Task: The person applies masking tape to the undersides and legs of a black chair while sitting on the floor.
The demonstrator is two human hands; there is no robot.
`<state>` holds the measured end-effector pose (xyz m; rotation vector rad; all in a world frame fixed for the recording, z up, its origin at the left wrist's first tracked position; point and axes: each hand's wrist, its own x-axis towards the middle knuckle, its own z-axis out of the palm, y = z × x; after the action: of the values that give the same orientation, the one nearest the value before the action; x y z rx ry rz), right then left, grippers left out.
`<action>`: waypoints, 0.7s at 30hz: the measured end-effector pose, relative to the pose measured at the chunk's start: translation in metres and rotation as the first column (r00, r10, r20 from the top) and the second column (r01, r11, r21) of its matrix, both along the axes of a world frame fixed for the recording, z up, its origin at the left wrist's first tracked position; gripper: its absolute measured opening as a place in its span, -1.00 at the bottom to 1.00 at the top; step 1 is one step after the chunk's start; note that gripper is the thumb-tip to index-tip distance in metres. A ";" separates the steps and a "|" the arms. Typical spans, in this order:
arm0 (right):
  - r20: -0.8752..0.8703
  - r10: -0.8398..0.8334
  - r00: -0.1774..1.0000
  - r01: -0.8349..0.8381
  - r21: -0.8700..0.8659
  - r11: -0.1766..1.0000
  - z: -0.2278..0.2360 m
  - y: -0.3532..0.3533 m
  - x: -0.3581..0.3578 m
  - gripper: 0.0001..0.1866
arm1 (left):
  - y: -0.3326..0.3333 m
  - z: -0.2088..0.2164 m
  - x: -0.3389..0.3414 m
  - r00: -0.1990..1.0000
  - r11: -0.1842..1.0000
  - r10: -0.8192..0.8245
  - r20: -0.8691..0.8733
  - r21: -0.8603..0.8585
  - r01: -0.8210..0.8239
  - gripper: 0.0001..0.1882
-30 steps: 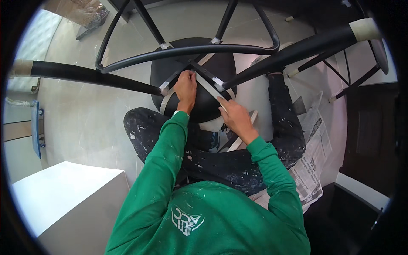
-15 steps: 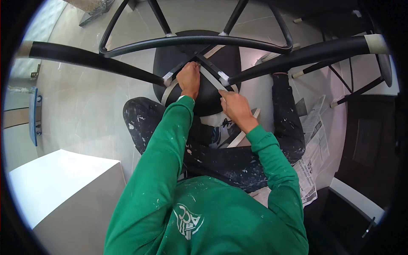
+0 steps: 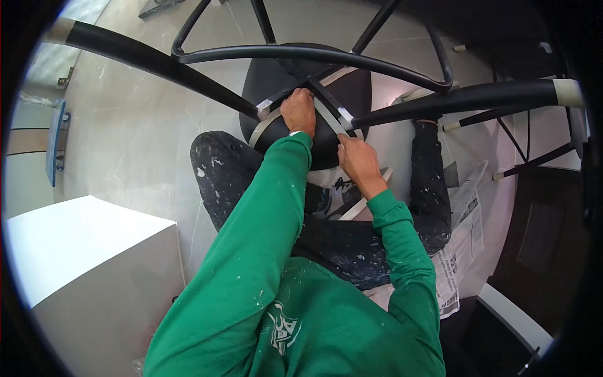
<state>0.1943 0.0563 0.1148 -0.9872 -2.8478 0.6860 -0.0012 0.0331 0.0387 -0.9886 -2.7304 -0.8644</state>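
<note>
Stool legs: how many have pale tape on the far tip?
2. The left leg is taped at its tip, upper left; the right leg is taped at its tip, far right. Other legs run out of frame, tips unseen.

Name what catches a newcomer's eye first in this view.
An upturned black stool fills the top centre, its legs spreading toward the camera with pale tape at the joints. The left hand presses on the seat underside and the right hand pinches a tape strip beside it. A white cabinet sits lower left.
</note>
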 end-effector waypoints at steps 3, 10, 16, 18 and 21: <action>-0.029 0.007 1.000 -0.007 -0.001 1.000 0.000 0.000 0.000 -0.70 | 0.001 -0.001 0.000 1.000 1.000 0.002 -0.019 -0.003 -0.002 -0.87; -0.034 -0.010 0.999 0.010 0.000 1.000 -0.006 0.001 0.002 -0.71 | 0.007 0.001 0.008 0.998 0.999 0.051 -0.035 0.014 -0.050 -0.87; -0.024 -0.001 1.000 0.001 -0.009 1.000 -0.004 0.001 0.000 -0.73 | 0.009 -0.001 0.005 0.996 0.998 0.064 -0.054 -0.022 -0.065 -0.87; -0.047 -0.008 0.999 0.008 -0.001 1.000 -0.006 0.001 0.001 -0.74 | 0.010 -0.001 0.007 0.995 0.997 0.066 -0.069 -0.031 -0.068 -0.87; -0.068 -0.014 0.998 0.015 0.020 1.000 -0.010 0.000 0.002 -0.76 | 0.011 -0.001 0.008 0.996 0.996 0.065 -0.068 -0.051 -0.068 -0.87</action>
<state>0.1963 0.0558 0.1048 -0.9613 -2.7807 0.6738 0.0064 0.0439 0.0381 -0.9125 -2.7267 -0.7376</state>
